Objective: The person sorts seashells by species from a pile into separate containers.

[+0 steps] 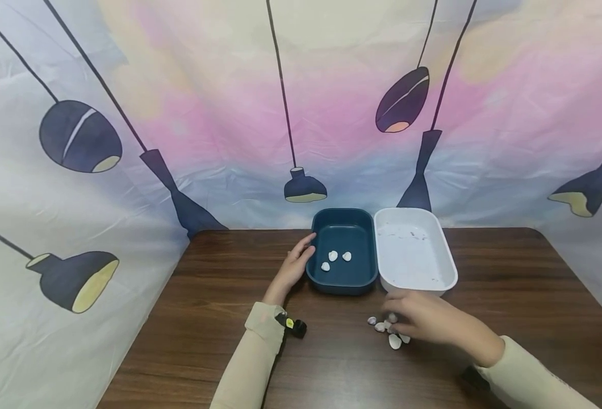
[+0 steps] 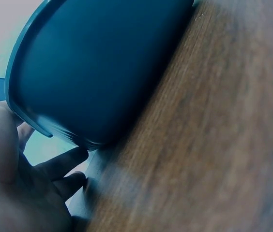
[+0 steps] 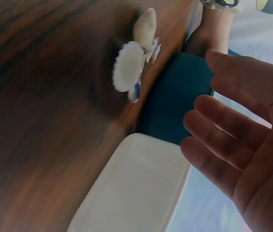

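Note:
My left hand (image 1: 289, 268) rests against the left side of a dark teal tray (image 1: 344, 236), fingers spread along its rim in the head view. In the left wrist view the thumb is by the rim and the other fingers lie near the tray's lower corner. Three white seashells (image 1: 347, 257) lie inside this tray. My right hand (image 1: 431, 321) is over a small pile of seashells (image 1: 394, 341) on the table, slightly blurred and partly covering them. The right wrist view shows its fingers (image 3: 223, 137) loosely bent with nothing between them, apart from a ribbed white shell (image 3: 129, 66).
A white tray (image 1: 408, 258) stands right beside the teal one, with small dark specks on its bottom. Both are on a brown wooden table (image 1: 229, 284), near its back edge. A cloth backdrop (image 1: 219, 113) printed with lamps hangs behind. A black strap (image 1: 293, 325) is on my left wrist.

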### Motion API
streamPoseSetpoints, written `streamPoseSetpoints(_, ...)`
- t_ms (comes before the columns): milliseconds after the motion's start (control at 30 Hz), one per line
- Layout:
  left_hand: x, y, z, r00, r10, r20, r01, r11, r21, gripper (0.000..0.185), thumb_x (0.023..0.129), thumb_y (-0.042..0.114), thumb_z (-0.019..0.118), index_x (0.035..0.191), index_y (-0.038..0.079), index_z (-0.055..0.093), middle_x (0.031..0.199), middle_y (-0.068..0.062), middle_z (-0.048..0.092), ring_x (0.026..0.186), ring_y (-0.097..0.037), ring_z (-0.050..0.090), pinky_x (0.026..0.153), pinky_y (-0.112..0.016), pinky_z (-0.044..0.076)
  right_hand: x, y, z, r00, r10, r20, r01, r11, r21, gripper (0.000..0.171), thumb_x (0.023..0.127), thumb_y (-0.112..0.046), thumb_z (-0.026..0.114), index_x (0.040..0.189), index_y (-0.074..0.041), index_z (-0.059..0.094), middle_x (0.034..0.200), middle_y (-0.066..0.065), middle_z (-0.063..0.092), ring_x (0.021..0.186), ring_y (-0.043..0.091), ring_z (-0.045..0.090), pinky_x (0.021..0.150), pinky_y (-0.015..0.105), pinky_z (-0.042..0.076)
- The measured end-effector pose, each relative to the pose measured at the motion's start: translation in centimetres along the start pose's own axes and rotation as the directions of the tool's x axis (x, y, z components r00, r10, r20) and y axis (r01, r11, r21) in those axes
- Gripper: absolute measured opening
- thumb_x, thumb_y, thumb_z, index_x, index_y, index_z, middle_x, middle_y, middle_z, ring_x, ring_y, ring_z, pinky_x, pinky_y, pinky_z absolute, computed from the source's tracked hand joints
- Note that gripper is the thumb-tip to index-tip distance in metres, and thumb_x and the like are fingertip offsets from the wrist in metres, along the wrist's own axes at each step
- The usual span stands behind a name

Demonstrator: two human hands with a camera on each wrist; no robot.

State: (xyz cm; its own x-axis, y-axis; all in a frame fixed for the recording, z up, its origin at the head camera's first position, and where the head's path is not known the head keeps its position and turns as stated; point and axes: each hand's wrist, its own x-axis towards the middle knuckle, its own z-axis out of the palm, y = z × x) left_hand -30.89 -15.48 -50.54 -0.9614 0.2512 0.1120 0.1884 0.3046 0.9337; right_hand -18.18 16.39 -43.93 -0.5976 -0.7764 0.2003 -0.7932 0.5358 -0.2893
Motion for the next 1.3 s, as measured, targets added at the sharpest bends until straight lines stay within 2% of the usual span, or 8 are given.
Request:
streamPoseSetpoints(300, 0.1, -0.1, 0.1, 1.000, -0.002, -0.008, 0.002, 1.000, 0.006, 0.047, 0.106, 0.039, 0.043, 0.151, 0.026, 0.042, 0.154, -0.006, 0.040, 0.141, -0.029, 0.035, 0.117, -0.057, -0.008, -1.8, 0.9, 0.8, 0.998, -0.035, -0.049, 0.035, 0.999, 0.007, 0.022, 0.073, -0.013, 0.082, 0.089, -0.019, 0.067, 0.088, -0.012, 0.059, 0.077, 0.001, 0.054, 0.065, 0.022, 0.049)
streamPoseSetpoints(467, 0.0, -0.1, 0.1, 1.000, -0.014, -0.003, 0.014, 1.000, 0.012, 0.047, 0.105, 0.039, 0.044, 0.151, 0.026, 0.042, 0.154, -0.006, 0.039, 0.141, -0.029, 0.035, 0.118, -0.057, -0.007, -2.6, 1.0, 1.5, 1.000, 0.031, 0.000, -0.031, 0.997, 0.065, 0.019, 0.077, -0.015, 0.081, 0.090, -0.021, 0.069, 0.088, -0.014, 0.058, 0.077, -0.001, 0.053, 0.066, 0.023, 0.050)
streamPoseSetpoints(567, 0.0, -0.1, 0.1, 1.000, -0.020, -0.001, 0.020, 1.000, 0.021, 0.047, 0.105, 0.040, 0.043, 0.151, 0.026, 0.042, 0.154, -0.005, 0.040, 0.142, -0.028, 0.035, 0.118, -0.056, -0.009, -2.8, 0.9, 1.8, 0.998, 0.061, 0.023, -0.062, 0.996, 0.065, 0.018, 0.078, -0.016, 0.081, 0.090, -0.021, 0.069, 0.085, -0.015, 0.056, 0.072, -0.002, 0.049, 0.062, 0.021, 0.047)
streamPoseSetpoints(733, -0.1, 0.1, 0.1, 1.000, -0.024, 0.000, 0.024, 1.000, -0.013, 0.047, 0.105, 0.039, 0.044, 0.151, 0.026, 0.042, 0.155, -0.006, 0.038, 0.142, -0.029, 0.033, 0.118, -0.058, 0.003, -2.7, 1.0, 2.2, 0.994, 0.095, 0.046, -0.097, 0.994, 0.045, 0.019, 0.075, -0.017, 0.082, 0.089, -0.021, 0.069, 0.081, -0.015, 0.051, 0.066, -0.004, 0.043, 0.058, 0.019, 0.041)
streamPoseSetpoints(800, -0.1, 0.1, 0.2, 1.000, -0.024, 0.000, 0.024, 1.000, -0.020, 0.047, 0.105, 0.039, 0.044, 0.151, 0.026, 0.042, 0.155, -0.006, 0.038, 0.142, -0.030, 0.033, 0.118, -0.059, 0.004, -2.7, 0.9, 2.3, 0.992, 0.111, 0.059, -0.114, 0.992, 0.046, 0.020, 0.074, -0.017, 0.082, 0.089, -0.020, 0.070, 0.081, -0.016, 0.051, 0.066, -0.004, 0.043, 0.058, 0.019, 0.041)
streamPoseSetpoints(967, 0.0, 0.2, 0.2, 1.000, -0.017, 0.000, 0.017, 1.000, -0.006, 0.048, 0.106, 0.038, 0.044, 0.151, 0.025, 0.041, 0.155, -0.007, 0.039, 0.143, -0.029, 0.033, 0.117, -0.057, -0.009, -2.7, 0.9, 2.5, 0.990, 0.122, 0.074, -0.125, 0.991, 0.043, 0.018, 0.075, -0.014, 0.081, 0.091, -0.016, 0.072, 0.079, -0.015, 0.054, 0.065, -0.004, 0.043, 0.055, 0.019, 0.041)
streamPoseSetpoints(1100, 0.0, 0.1, 0.2, 1.000, -0.014, -0.001, 0.014, 1.000, -0.019, 0.050, 0.106, 0.039, 0.044, 0.152, 0.023, 0.039, 0.155, -0.010, 0.037, 0.144, -0.031, 0.032, 0.116, -0.056, -0.013, -2.6, 0.8, 2.3, 0.994, 0.092, 0.066, -0.094, 0.995, 0.027, 0.019, 0.074, -0.009, 0.079, 0.092, -0.015, 0.074, 0.079, -0.013, 0.056, 0.066, -0.004, 0.044, 0.055, 0.020, 0.042)
streamPoseSetpoints(1300, 0.0, 0.1, 0.2, 0.999, -0.037, -0.010, 0.037, 0.999, -0.008, 0.048, 0.105, 0.041, 0.043, 0.151, 0.028, 0.041, 0.155, -0.007, 0.038, 0.144, -0.028, 0.032, 0.117, -0.054, -0.012, -2.2, 1.0, 1.9, 0.996, 0.057, 0.074, -0.057, 0.998, 0.004, 0.019, 0.074, -0.006, 0.077, 0.091, -0.014, 0.073, 0.077, -0.011, 0.058, 0.066, -0.003, 0.044, 0.056, 0.022, 0.044)
